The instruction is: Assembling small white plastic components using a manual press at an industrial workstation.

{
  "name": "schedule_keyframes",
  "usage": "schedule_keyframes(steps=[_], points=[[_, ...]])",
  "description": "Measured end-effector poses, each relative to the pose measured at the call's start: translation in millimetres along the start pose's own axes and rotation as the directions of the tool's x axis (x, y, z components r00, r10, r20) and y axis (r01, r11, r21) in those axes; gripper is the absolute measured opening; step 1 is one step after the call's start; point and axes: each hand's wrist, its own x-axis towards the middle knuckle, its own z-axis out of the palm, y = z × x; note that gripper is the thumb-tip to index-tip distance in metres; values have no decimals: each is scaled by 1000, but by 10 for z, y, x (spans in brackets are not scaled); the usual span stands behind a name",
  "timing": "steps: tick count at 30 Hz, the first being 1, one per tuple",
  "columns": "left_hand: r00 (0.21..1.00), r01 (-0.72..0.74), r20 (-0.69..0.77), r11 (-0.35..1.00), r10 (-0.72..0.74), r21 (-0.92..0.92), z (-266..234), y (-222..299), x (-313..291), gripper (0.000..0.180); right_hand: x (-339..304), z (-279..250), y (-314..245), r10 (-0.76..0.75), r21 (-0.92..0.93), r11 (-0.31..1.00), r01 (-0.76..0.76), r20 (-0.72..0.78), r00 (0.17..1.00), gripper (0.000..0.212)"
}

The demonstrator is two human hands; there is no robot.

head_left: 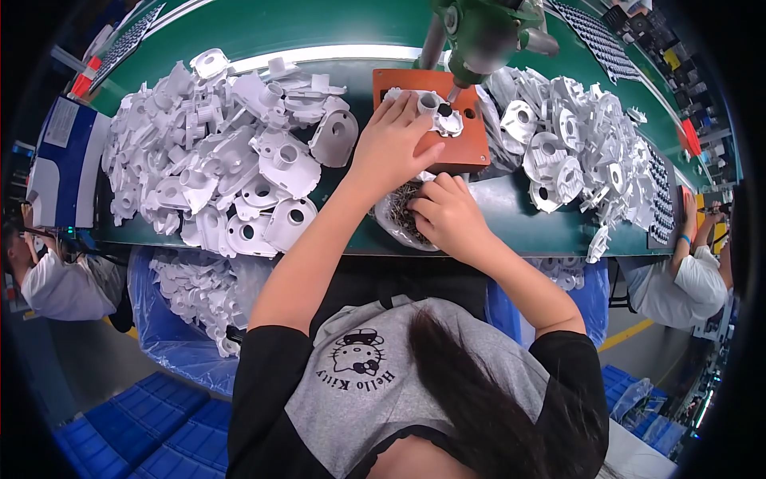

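My left hand (392,142) lies with fingers stretched over a white plastic part (449,121), which sits on an orange fixture block (465,156). The part has a round collar and a dark round spot beside it. Just below the block, my right hand (452,214) reaches into a clear plastic bag of small metal pieces that look like screws (403,215). Its fingers are curled together, and what they pinch is hidden. Over the part hangs a green machine head (483,36), its narrow tip close to the part's right side.
White plastic parts form a large heap (199,152) on the left and another heap (574,136) on the right of the green table (343,32). A blue-lined bin (179,351) of parts stands below the table edge. Other people (68,283) sit at both sides.
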Motion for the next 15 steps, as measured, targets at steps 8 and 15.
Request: schedule_keyframes(steps=[8, 15], points=[[1000, 1, -8, 1000, -1, -2, 23, -9, -5, 35, 33, 59, 29, -58, -42, 997, 58, -14, 998, 15], [1000, -1, 7, 1000, 1, -2, 20, 2, 14, 36, 100, -157, 103, 55, 215, 975, -55, 7, 998, 12]])
